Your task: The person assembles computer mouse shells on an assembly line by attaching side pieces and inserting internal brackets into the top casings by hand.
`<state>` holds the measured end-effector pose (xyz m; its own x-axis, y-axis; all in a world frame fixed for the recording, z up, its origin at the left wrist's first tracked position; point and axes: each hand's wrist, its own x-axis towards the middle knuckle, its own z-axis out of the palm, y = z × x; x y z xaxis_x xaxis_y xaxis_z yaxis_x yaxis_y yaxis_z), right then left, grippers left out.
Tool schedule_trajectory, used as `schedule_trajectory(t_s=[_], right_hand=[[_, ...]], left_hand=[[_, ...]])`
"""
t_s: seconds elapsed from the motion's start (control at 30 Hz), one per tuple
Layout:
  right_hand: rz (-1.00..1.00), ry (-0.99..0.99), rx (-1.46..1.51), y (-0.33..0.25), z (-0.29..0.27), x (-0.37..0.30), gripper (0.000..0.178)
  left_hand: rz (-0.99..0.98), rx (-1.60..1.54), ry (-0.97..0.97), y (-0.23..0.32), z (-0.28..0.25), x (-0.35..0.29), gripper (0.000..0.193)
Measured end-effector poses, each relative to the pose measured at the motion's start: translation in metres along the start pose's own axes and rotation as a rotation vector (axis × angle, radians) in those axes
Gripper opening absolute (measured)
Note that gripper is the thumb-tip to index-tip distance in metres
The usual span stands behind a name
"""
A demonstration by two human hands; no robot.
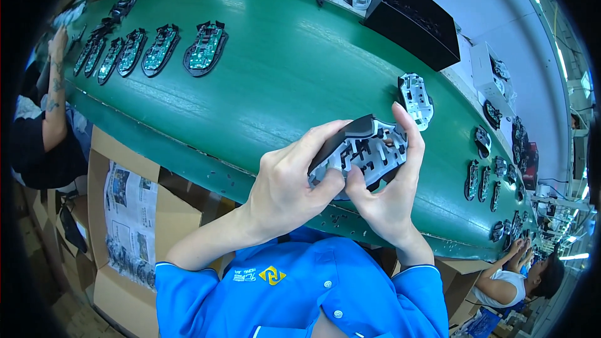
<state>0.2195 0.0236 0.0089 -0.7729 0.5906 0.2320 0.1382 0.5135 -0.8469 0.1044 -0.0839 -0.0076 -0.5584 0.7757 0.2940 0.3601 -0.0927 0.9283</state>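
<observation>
Both of my hands hold a mouse shell [369, 153] in front of my chest, its inner side with white ribs and small black parts turned up toward me. My left hand [294, 172] wraps the black outer side, thumb on the near edge. My right hand [394, 194] grips the other end, its index finger along the far side and its thumb at the near edge. Just beyond my right fingertips, another white-and-black mouse shell [415, 100] lies on the green work surface [275, 56]. The palms hide part of the held shell.
At the far left lie several mouse bases with circuit boards [205, 49]. A black bin [413, 19] of small dark parts stands at the back. More mouse parts [472, 178] lie to the right. An open cardboard box [169, 213] stands below left. People work at both ends.
</observation>
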Motion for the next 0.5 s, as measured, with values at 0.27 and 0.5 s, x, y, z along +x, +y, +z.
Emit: schedule_trajectory(t_s=[0.27, 0.5], right_hand=[[-0.100, 0.020, -0.025, 0.003, 0.003, -0.005, 0.078], [-0.097, 0.058, 0.033, 0.016, 0.009, -0.002, 0.074]], left_hand=[[0.011, -0.058, -0.002, -0.006, 0.005, -0.008, 0.044], [0.109, -0.052, 0.011, -0.017, 0.009, -0.002, 0.046]])
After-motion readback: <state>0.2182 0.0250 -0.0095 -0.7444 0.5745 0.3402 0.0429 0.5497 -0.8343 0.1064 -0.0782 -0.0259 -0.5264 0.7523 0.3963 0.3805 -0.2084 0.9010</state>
